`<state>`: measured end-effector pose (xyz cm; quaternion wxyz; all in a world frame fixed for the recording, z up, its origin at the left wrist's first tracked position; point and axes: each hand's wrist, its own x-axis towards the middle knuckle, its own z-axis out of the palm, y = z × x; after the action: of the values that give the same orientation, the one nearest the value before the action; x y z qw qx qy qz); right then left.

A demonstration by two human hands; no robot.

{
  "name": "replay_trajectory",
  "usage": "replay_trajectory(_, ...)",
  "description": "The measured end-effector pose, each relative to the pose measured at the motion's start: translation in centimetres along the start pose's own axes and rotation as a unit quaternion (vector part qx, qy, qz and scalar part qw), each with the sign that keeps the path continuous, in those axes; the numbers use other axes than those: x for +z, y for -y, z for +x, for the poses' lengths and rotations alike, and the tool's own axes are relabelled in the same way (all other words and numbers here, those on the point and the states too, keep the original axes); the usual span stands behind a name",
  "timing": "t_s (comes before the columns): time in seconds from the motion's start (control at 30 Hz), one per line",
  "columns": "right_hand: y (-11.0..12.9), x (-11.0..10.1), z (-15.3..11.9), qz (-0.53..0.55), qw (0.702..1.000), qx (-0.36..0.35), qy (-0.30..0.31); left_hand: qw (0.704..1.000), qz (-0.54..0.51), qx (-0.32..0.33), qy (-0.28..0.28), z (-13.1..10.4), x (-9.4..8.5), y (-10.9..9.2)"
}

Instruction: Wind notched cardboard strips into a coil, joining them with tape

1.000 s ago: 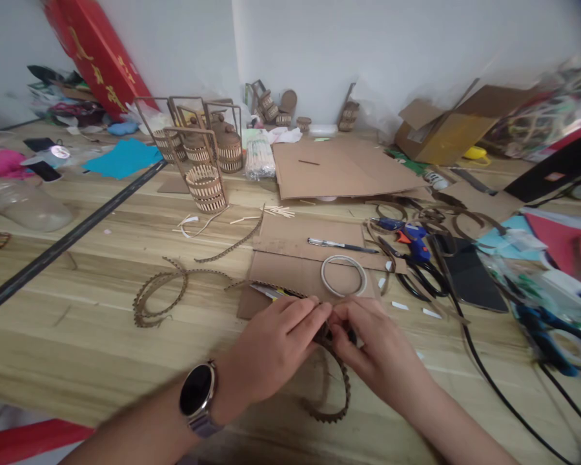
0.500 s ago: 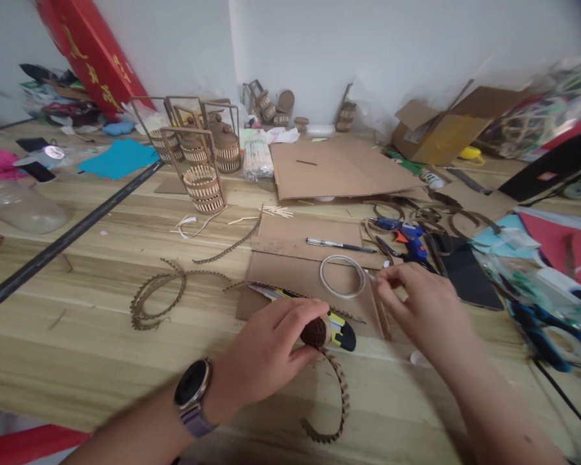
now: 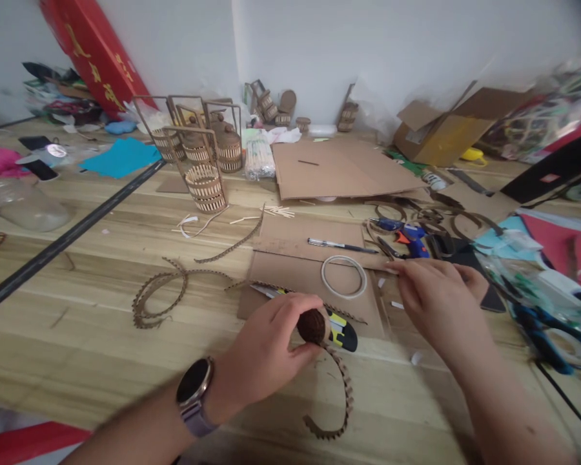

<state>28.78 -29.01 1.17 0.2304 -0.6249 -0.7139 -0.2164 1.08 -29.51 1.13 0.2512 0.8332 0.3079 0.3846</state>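
My left hand [image 3: 275, 342], with a watch on its wrist, grips a small dark brown round piece [image 3: 312, 325] between thumb and fingers. From beneath that piece a notched brown strip [image 3: 347, 394] curls down over the table. Just behind it lies a yellow and black cutter [image 3: 343, 330]. My right hand [image 3: 430, 294] has its thumb and index finger pinched at the right end of a flat brown strip [image 3: 368, 260], which lies across the cardboard. A white ring of tape [image 3: 343, 276] rests between the two hands, on the cardboard.
Small slatted baskets [image 3: 206, 187] with tall handles stand at the back left. Coiled notched strips [image 3: 159, 297] lie left of my left hand. A pen [image 3: 341, 245], a blue glue gun [image 3: 414, 240], blue-handled scissors [image 3: 537, 332] and an open carton [image 3: 440, 129] are around the right side.
My right hand has moved slightly right and turned, and its fingertips now pinch the flat strip. That strip has shifted from near upright beside the cardboard to lying across it. My left hand keeps its grip.
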Motion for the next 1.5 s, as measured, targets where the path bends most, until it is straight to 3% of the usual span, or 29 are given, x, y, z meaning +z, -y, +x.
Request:
replay_trajectory(0.1,1.7,-1.1,0.4,0.101,0.991,-0.086,0.006,0.996,-0.046,-0.071,-0.002,0.1,-0.1,0.1)
replay_trajectory(0.2,4.0,-2.2,0.2,0.234,0.959,-0.16,0.019,0.987,-0.089,-0.134,-0.01,0.2,-0.1,0.3)
replay_trajectory(0.33,6.5,-3.0,-0.9,0.327,0.923,-0.202,0.021,0.98,-0.112,-0.166,-0.017,0.2,0.0,0.5)
replay_trajectory(0.47,7.4,-3.6,-1.6,0.343,0.914,-0.218,0.021,0.978,-0.115,-0.174,-0.01,0.2,0.2,0.6)
replay_trajectory(0.6,7.5,-4.1,-1.2,0.376,0.913,-0.157,-0.004,0.987,-0.085,-0.134,0.007,0.2,0.1,0.3)
replay_trajectory(0.9,7.8,-3.1,-0.7,0.453,0.891,-0.019,0.019,0.999,-0.007,0.024,0.028,0.1,-0.4,-0.2)
replay_trajectory(1.13,8.0,-2.7,-0.6,0.488,0.873,-0.016,0.017,0.996,-0.006,0.083,0.039,0.1,-0.4,0.0)
replay_trajectory(1.5,7.8,-2.1,-0.7,0.515,0.857,-0.025,0.022,0.993,0.025,0.102,0.051,0.1,-0.5,-0.2)
